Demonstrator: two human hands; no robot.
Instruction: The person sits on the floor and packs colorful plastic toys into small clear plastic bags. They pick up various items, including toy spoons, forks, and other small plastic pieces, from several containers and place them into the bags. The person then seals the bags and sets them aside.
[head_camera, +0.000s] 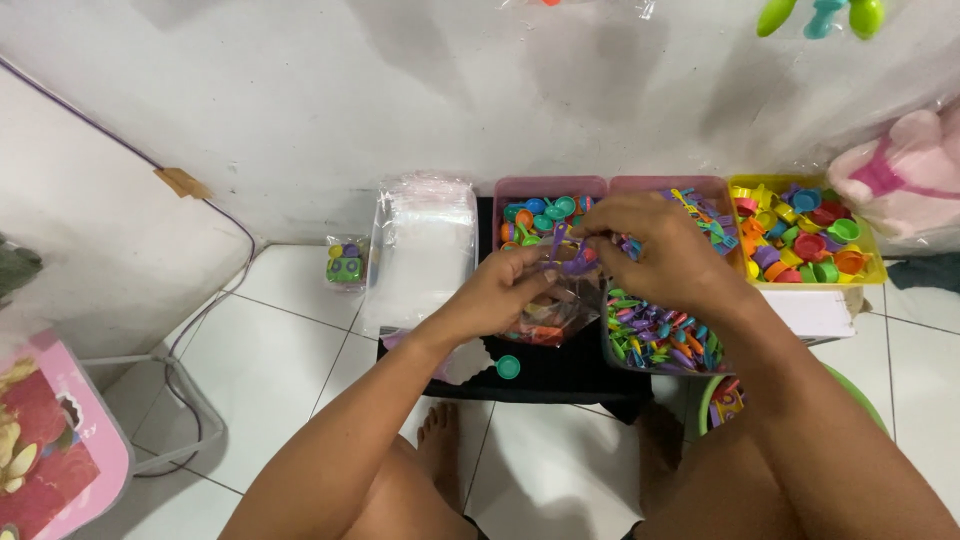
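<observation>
Clear plastic bag of toys, both hands pinching purple piece, pink tubs behind

Both hands meet over a clear plastic bag: the left hand pinches its mouth, while the right hand holds small purple toy pieces just above it. Behind lie a pink tray and a yellow tray of colourful toy dishes, with a stack of clear bags to the left.

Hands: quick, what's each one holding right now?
Left hand: pinched shut on a small purple toy piece, above a clear plastic bag.
Right hand: fingers closed on that same piece.
</observation>
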